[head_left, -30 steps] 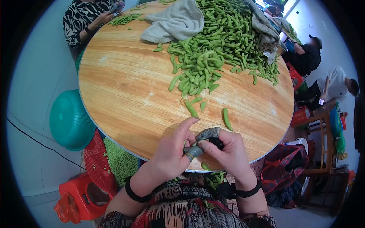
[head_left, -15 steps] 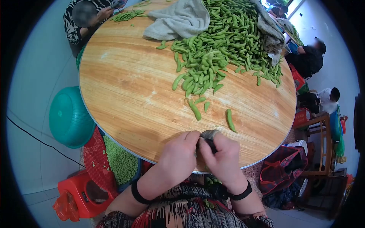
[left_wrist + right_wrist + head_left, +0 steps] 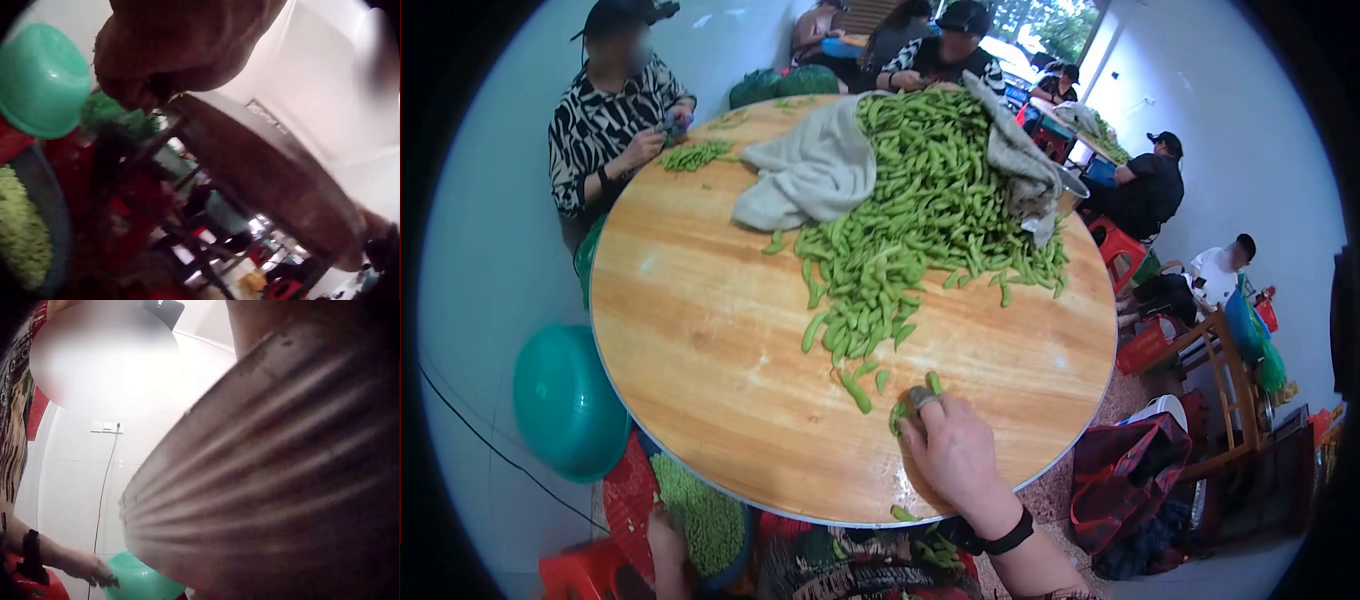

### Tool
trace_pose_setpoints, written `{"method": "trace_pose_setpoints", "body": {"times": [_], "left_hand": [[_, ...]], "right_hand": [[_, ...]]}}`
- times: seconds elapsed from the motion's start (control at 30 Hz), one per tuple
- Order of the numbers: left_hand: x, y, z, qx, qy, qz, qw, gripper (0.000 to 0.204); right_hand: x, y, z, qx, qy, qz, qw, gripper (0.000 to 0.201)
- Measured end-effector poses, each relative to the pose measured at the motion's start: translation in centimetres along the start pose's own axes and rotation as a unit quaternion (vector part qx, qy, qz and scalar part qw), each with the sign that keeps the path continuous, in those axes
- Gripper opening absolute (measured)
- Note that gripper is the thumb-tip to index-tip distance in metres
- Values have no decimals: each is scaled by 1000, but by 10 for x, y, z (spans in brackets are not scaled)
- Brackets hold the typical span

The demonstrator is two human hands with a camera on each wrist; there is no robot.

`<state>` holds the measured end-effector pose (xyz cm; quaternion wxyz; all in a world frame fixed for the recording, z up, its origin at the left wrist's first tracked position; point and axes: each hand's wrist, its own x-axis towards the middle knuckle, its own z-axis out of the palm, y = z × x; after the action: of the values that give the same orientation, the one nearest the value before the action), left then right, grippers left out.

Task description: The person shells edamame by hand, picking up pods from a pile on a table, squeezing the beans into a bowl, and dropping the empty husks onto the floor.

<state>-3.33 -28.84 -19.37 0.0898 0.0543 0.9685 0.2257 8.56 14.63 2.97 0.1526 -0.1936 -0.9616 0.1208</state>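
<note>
1. In the head view, the right hand [image 3: 945, 450] is lying on the counter [image 3: 700, 340], its fingers curling around a loose edamame pod [image 3: 897, 415] at the near tip of the big pod heap [image 3: 910, 220]. One fingertip is wearing a grey cover. By my reading, this is the picking-up step of shelling; the next move is calling for the pod to come back toward the counter's near rim, where the other hand can join it.
2. The left hand [image 3: 662, 525] is hanging below the counter's near-left rim, beside the basin of shelled beans [image 3: 700, 525]; I cannot tell how its fingers are lying. A few single pods are lying just beside the right hand, and bare wood is stretching left of the heap, leaving open room for moving. A grey cloth [image 3: 805, 170] is draping the heap's far side.
3. In the left wrist view, the hand is filling the top as a dark blur above the teal bowl [image 3: 40, 78] and the beans; its grip is not showing.
4. In the right wrist view, the counter's ribbed rim is blocking nearly everything.
</note>
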Motion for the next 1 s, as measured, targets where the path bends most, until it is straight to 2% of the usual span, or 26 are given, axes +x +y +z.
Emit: {"method": "trace_pose_setpoints", "body": {"times": [0.03,0.07,0.1,0.13,0.17,0.2,0.23,0.27,0.3,0.33,0.37,0.4,0.43,0.47,0.5,0.53,0.57,0.63,0.7,0.77,0.83,0.87,0.93,1.0], "left_hand": [[-1,17,-4,-3,7,7,1000,30],[-13,34,-6,123,22,-33,992,35],[-26,52,-15,247,38,-73,966,40],[-28,71,-38,213,-9,-63,975,43],[-30,84,-56,213,-7,-59,975,43],[-31,96,-71,49,64,29,996,44],[-31,111,-82,-115,130,117,978,45],[-33,136,-88,-114,131,120,977,45],[-38,172,-92,-335,141,120,924,48],[-43,207,-95,-538,141,115,823,51],[-47,240,-99,-555,109,139,813,53],[-53,267,-103,-569,78,157,804,56],[-49,283,-91,-752,-74,184,628,61],[-63,275,-97,-697,-56,151,699,68],[-59,330,-97,-796,-260,75,541,71],[-64,349,-92,-757,-269,97,587,70],[-60,356,-84,-802,-334,49,492,71],[-65,370,-76,-796,-349,47,493,70],[-67,377,-70,-788,-393,48,472,67],[-68,380,-62,-785,-391,46,478,66],[-70,381,-53,-759,-381,67,523,64],[-71,380,-50,-761,-379,64,523,64],[-74,379,-43,-793,-381,75,469,63],[-73,380,-39,-799,-367,50,474,62]], "right_hand": [[0,1,-1,-2,10,-1,1000,28],[0,4,-1,-16,39,-44,998,30],[0,6,-2,-31,68,-85,994,33],[-2,4,-8,-19,67,-72,995,33],[-4,3,-13,-20,72,-70,995,33],[-6,2,-17,9,96,-90,991,33],[-10,0,-22,39,119,-109,986,33],[-15,-9,-28,41,123,-107,986,33],[-21,-24,-34,160,72,-121,977,33],[-24,-38,-36,279,20,-135,951,34],[-26,-48,-34,394,-9,-173,903,32],[-28,-54,-33,431,-34,-163,887,34],[-30,-60,-32,472,-69,-153,865,35],[-31,-62,-28,489,-36,-142,860,35],[-32,-64,-23,505,-3,-130,853,34],[-35,-64,-23,532,-7,-78,843,31],[-37,-63,-22,544,21,-72,836,33],[-39,-58,-26,486,50,-92,868,34],[-42,-53,-24,470,61,-97,875,34],[-44,-49,-22,408,97,-94,903,35],[-43,-46,-21,371,102,-106,917,35],[-42,-43,-14,355,131,-136,915,35],[-40,-44,-11,340,156,-166,912,35],[-37,-48,-15,298,158,-153,929,30]]}}
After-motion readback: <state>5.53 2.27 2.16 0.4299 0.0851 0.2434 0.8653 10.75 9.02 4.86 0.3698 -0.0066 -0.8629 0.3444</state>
